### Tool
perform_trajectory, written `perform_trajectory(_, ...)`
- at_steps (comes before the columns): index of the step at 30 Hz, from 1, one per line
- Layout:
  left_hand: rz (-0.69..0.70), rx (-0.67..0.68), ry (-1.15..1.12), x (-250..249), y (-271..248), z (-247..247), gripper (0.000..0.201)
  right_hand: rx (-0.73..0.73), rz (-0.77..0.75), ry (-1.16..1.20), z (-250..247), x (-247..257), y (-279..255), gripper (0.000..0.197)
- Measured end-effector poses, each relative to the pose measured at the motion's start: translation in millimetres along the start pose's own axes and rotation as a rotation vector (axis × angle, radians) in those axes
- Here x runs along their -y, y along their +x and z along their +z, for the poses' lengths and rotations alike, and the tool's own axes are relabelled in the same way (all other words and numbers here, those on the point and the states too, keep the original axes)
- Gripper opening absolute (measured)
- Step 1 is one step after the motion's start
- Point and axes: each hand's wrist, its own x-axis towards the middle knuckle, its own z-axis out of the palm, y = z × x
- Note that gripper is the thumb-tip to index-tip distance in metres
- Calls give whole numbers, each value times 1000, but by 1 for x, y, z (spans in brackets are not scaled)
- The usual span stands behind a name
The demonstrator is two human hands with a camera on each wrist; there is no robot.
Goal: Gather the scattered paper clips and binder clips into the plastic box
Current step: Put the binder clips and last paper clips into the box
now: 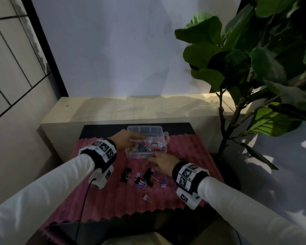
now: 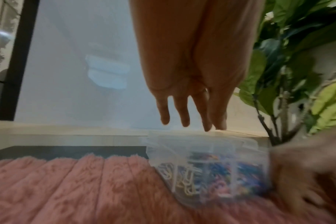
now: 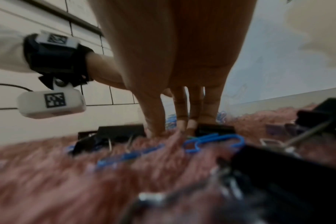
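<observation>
Nearest the camera, a lone purple binder clip (image 1: 146, 198) is seen on the pink rug (image 1: 113, 200), with its wire handles pointing right. A little farther on, a cluster of black binder clips (image 1: 147, 175) and purple binder clips (image 1: 138, 185) is spread across the rug, and another purple one (image 1: 163, 184) is set just to the right of them. Blue paper clips (image 3: 213, 140) are caught in the pile of the rug among these, as shown from the right wrist.

The right hand (image 1: 162, 162) is lowered onto the rug just in front of the box, fingers (image 3: 155, 121) pointed down into the pile beside a black clip. Whether anything is pinched in that grip cannot be told; the fingertips are blurred and partly buried.

Beyond it, the clear plastic box (image 1: 163, 137) is found on the far half of the rug, lid off, its floor covered by a tangle of coloured paper clips (image 1: 145, 145). The left hand (image 1: 125, 140) is held over the box's left rim, its grip wide and loose, fingers (image 2: 164, 112) straight and nothing carried.

Behind the desk (image 1: 99, 129), a pale ledge (image 1: 131, 106) and a white wall are seen, with a leafy plant (image 1: 245, 59) standing at the right.
</observation>
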Motion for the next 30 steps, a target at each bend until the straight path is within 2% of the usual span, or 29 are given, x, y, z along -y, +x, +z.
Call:
perform_trajectory(2, 75, -122, 13, -9, -16, 8, 41, -22, -24, 18, 0, 3, -1, 30)
perform_trajectory(4, 133, -224, -31, -18, -34, 22, 29, -37, -39, 129, -2, 3, -2, 19)
perform_trajectory(5, 147, -220, -45, -20, -43, 31, 23, -34, -29, 180, -3, 2, -2, 16)
perform_trajectory(8, 155, -87, -23, -19, -62, 61, 16, -24, 7, 260, -5, -1, -2, 13)
perform_trajectory(13, 122, -11, 1, -21, -68, 91, 30, -12, 15, 332, -8, 0, -4, 14)
perform_trajectory(15, 100, 2, 17, -21, -67, 92, 31, -10, 46, 385, -12, -4, -8, 15)
perform_trajectory(19, 96, -1, 46, -18, -69, 85, 20, -60, 103, 568, -18, -13, -24, 21)
perform_trajectory(22, 87, -31, 44, -10, -73, 81, 16, -82, 107, 624, -18, -18, -41, 16)
perform_trajectory(26, 8, -39, -56, 2, -78, 70, 16, 21, 68, 582, -11, -15, -55, 14)
perform_trajectory(28, -61, -18, -203, 9, -78, 65, 12, 22, 51, 578, -8, -8, -56, 15)
perform_trajectory(30, -111, -14, -226, 14, -77, 62, 20, 7, 46, 549, -7, 1, -53, 19)
